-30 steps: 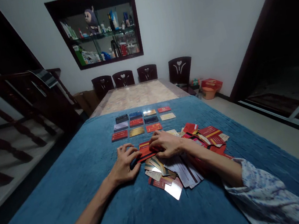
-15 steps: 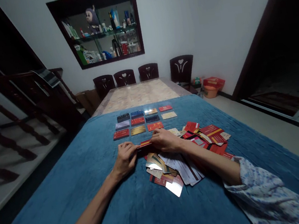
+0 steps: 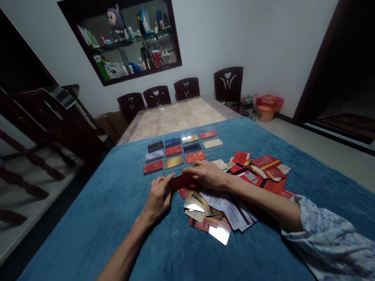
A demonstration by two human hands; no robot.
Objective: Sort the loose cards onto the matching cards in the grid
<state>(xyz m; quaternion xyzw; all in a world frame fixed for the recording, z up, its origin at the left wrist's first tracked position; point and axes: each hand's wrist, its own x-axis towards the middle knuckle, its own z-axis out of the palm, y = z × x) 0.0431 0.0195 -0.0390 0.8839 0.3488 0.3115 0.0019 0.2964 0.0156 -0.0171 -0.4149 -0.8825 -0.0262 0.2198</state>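
Between my two hands a dark red card (image 3: 180,182) is held on edge just above the blue cloth; whether it is one card or a small stack I cannot tell. The fingers of my left hand (image 3: 159,194) pinch its left end. My right hand (image 3: 209,174) grips its right end and partly covers it. Below and right of my hands lies a loose, overlapping pile of cards (image 3: 230,209) in red, gold and white. Beyond my hands, neat rows of card stacks (image 3: 174,162) in red, gold, blue, black and white lie on the cloth.
The blue cloth (image 3: 126,251) covers the near part of a long table with a marble-look top (image 3: 177,115). Several dark chairs (image 3: 229,83) stand around the far end. A wooden railing (image 3: 12,183) runs along the left, and an orange bucket (image 3: 265,113) sits at the right wall.
The held card has tilted up: its yellow-striped red face showed before, and now a plain dark red side faces me. My hands stay in nearly the same place.
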